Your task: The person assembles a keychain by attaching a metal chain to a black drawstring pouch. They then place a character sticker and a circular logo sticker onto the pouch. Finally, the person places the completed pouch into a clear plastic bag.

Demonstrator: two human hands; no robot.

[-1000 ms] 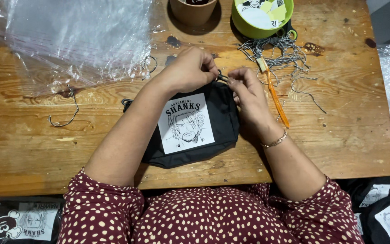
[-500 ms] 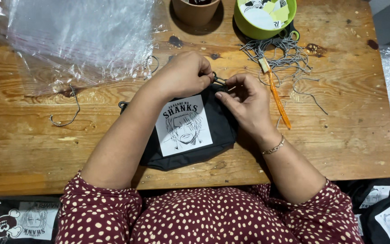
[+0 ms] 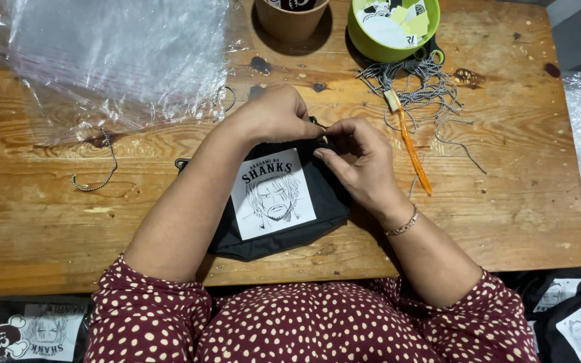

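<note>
Two hands meet at the top edge of a small black pouch point(image 3: 274, 202) that lies flat on the wooden table point(image 3: 42, 228), its white printed patch with a drawn face turned upward. The left hand point(image 3: 280, 115) is curled almost closed, with fingertips pinched on something small at the mouth of the pouch. The right hand point(image 3: 358, 158) is also narrow, its thumb and first fingers pressed together at the same spot, just beside the left fingertips. What exactly they pinch is too small to tell; it looks like a bit of cord or a small metal piece at the pouch opening.

Judging from how things lie, the work on this pouch is in its middle: the pouch is already laid out and held, but no cord is seen hanging from its mouth, so the threading seems not finished. Beyond the right hand, a heap of black-and-white cords point(image 3: 425, 91) waits on the table, and an orange tool with a pale tip point(image 3: 411, 144) lies just to the outer side of that hand, untouched. Beyond the left hand, a single loose cord point(image 3: 99, 168) lies apart, near a pile of clear plastic bags point(image 3: 109, 57). Further away from both hands stand a brown cup point(image 3: 290, 20) and a green bowl point(image 3: 393, 30) with paper pieces. More black pouches point(image 3: 563, 312) show below the table edge, near the right elbow.
</note>
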